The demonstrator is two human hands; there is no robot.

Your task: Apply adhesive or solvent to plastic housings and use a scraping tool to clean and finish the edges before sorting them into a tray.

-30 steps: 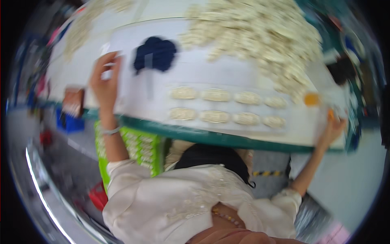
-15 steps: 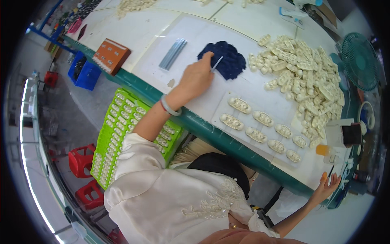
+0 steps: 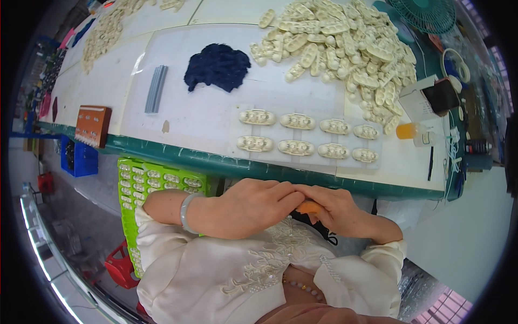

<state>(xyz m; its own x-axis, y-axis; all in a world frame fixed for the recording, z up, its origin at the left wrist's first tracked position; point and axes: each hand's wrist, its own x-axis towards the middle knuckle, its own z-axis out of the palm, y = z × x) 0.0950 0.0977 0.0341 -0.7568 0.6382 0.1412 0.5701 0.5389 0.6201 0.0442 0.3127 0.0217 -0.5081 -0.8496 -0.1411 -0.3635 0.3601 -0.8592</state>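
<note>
My left hand (image 3: pixel 245 208) and my right hand (image 3: pixel 335 211) meet in front of my chest, fingers bent and touching. An orange covering, like a finger cot (image 3: pixel 309 207), shows at the right hand's fingers. Anything pinched between the hands is hidden. Beyond the table edge lies a clear plate (image 3: pixel 307 132) carrying two rows of cream oval molded pieces (image 3: pixel 297 121). A dark blue putty-like lump (image 3: pixel 218 67) lies farther back, with grey-blue rods (image 3: pixel 156 89) left of it. A thin black stick (image 3: pixel 430 163) rests at the table's right end.
A large heap of cream pieces (image 3: pixel 345 46) covers the back right. An orange-brown block (image 3: pixel 93 125) stands at the left edge. A jar of orange liquid (image 3: pixel 408 130) and a black box (image 3: pixel 441 97) are at right. A green tray (image 3: pixel 125 216) of pieces sits below the table edge.
My left hand has left the blue lump, and the thin pale stick it held there no longer shows. My right hand has come away from the black stick. Both hands have come together; the view has turned.
</note>
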